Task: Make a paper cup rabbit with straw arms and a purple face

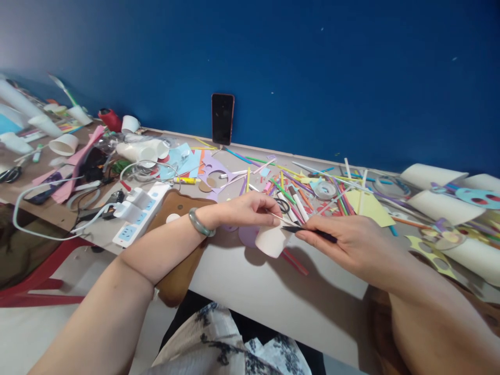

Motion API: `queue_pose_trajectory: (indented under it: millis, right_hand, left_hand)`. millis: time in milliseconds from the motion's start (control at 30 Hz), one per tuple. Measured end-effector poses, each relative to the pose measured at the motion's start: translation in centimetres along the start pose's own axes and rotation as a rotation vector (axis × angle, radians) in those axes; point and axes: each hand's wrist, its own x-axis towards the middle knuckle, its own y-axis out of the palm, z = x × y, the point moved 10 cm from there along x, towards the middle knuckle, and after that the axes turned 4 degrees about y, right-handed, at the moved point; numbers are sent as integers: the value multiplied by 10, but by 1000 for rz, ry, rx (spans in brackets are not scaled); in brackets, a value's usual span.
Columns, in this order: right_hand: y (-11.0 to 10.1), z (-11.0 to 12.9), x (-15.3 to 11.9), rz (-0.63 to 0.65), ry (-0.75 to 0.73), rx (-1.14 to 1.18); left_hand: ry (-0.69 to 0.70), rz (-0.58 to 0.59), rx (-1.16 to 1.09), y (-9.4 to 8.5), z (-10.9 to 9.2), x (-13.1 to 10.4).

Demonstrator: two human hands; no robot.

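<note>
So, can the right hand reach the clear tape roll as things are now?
Probably yes, though the right hand may first have to put down the black tool it holds. The clear tape roll lies just beyond that hand, and the sticks around it lie low, leaving the way free.

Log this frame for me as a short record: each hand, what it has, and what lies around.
Left hand: the left hand grips a white cup, tilted
Right hand: the right hand holds a dark slim tool
Tool tip: at the cup; whether it pierces it cannot be told
Left wrist: bracelet
Beyond the hands: scattered colored sticks, a tape roll, yellow paper
Left side: power strip with plugs in it
Back: phone upright against a blue wall
</note>
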Motion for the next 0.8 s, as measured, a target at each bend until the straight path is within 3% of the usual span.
queue_pose_trajectory:
  millis: [600,800]
  right_hand:
    - [-15,3,-10,-222,29,-93]
    - [-18,5,-9,-301,30,-31]
  left_hand:
    - [39,-8,-327,1,-1,-1]
    - [71,-15,-369,-1,-5,0]
